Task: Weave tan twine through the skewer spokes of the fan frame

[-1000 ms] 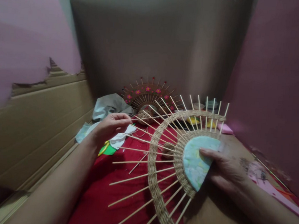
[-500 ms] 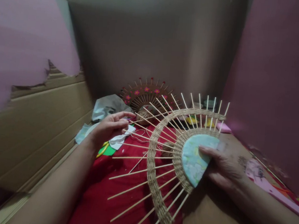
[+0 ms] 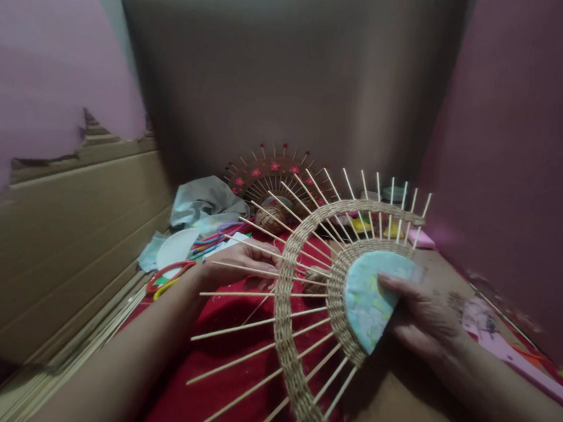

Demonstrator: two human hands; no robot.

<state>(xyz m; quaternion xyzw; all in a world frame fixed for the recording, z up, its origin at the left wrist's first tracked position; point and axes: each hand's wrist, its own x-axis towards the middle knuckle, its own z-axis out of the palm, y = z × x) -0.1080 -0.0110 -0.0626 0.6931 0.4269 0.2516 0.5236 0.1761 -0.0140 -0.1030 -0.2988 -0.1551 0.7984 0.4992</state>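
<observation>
My right hand [image 3: 420, 315] is closed on a half-round woven fan [image 3: 286, 290], thumb lying on its pale blue patterned cloth centre [image 3: 373, 294]. Thin wooden sticks radiate from that centre. Braided tan cord forms one band close around the cloth and a wider band farther out, and the stick ends beyond it are bare. My left hand [image 3: 245, 260] is behind the sticks on the fan's left side, next to the outer band. Its fingers are bent together and partly covered by sticks; what they pinch, if anything, is hidden.
A ball of brown twine [image 3: 270, 218] sits behind the fan. Farther back stands a similar fan with pink flowers [image 3: 274, 167]. Grey cloth [image 3: 208, 201], a white disc [image 3: 177, 251] and coloured cords lie left on red cloth [image 3: 172, 385]. Cardboard [image 3: 392, 411] lies under my right hand.
My left hand has moved right and down, from the stick tips to behind the sticks near the outer band. My right hand keeps its hold on the fan, which has barely shifted.
</observation>
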